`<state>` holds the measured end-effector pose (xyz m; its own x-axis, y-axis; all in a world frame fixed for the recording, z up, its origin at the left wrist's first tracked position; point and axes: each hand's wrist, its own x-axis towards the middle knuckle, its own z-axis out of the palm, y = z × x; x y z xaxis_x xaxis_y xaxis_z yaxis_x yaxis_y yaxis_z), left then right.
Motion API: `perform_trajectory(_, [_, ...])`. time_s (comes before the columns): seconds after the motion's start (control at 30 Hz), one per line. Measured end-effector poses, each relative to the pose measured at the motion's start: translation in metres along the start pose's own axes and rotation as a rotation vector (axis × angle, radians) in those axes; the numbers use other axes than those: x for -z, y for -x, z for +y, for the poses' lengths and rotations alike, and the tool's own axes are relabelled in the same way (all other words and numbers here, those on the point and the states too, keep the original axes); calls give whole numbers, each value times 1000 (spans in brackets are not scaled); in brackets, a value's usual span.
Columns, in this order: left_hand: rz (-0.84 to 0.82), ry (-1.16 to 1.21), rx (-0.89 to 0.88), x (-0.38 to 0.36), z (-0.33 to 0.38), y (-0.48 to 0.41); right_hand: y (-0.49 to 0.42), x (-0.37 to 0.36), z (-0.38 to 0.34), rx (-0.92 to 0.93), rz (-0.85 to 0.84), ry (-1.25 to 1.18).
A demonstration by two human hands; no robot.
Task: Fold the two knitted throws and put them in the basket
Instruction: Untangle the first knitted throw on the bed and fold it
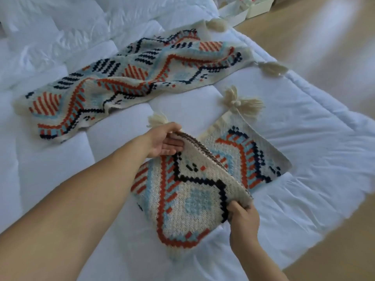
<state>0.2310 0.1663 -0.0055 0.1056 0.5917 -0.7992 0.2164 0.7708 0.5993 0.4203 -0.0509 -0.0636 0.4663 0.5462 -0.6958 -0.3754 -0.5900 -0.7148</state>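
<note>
Two cream knitted throws with red, light-blue and navy zigzags lie on a white bed. The near throw (188,199) is partly folded, and one flap of it is raised along a diagonal edge. My left hand (164,141) pinches the far end of that raised edge, thumb on top and fingers beneath. At the near end of the same edge, my right hand (242,217) grips the corner. Cream tassels (241,102) stick out from its far corner. The second throw (129,78) lies loosely spread and rumpled farther back. No basket is in view.
The white quilted duvet (304,118) covers the bed, with puffy bedding (60,27) bunched at the back left. The bed's edge runs diagonally on the right, with light wood floor (334,47) beyond. White boxes (243,9) sit on the floor at the top.
</note>
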Motion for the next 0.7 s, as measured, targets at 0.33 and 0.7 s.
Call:
perform_trajectory(0.33, [175,-593,-154,-34,11,-47,-46,25,-25,-8,-107,309])
perform_trajectory(0.7, [43,-245,-347,-60,36,-72,-75,61,-67,185,-105,348])
